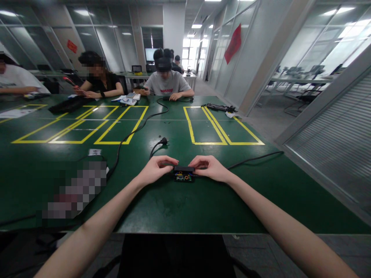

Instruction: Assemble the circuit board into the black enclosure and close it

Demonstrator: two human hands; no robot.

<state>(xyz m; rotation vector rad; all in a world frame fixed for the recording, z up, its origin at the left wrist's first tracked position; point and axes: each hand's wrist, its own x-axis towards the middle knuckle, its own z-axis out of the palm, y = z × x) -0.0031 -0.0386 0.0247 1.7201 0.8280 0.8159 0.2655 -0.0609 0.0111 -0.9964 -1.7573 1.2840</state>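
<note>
A small black case (184, 169) with an exposed circuit board (184, 178) on its near side is at the middle of the green table, between my hands. My left hand (158, 168) pinches the case's left end with thumb and fingers. At the right end, my right hand (210, 168) grips it the same way, near a cable (255, 158) that runs off to the right. Behind my left hand lies a black plug (164, 141) on a short cord.
Yellow tape rectangles mark the green table (162, 208). A blurred-out object (78, 189) and a long black cable (118, 152) lie at left. A folded black tripod (218, 107) is at the far right. Several people sit across the table.
</note>
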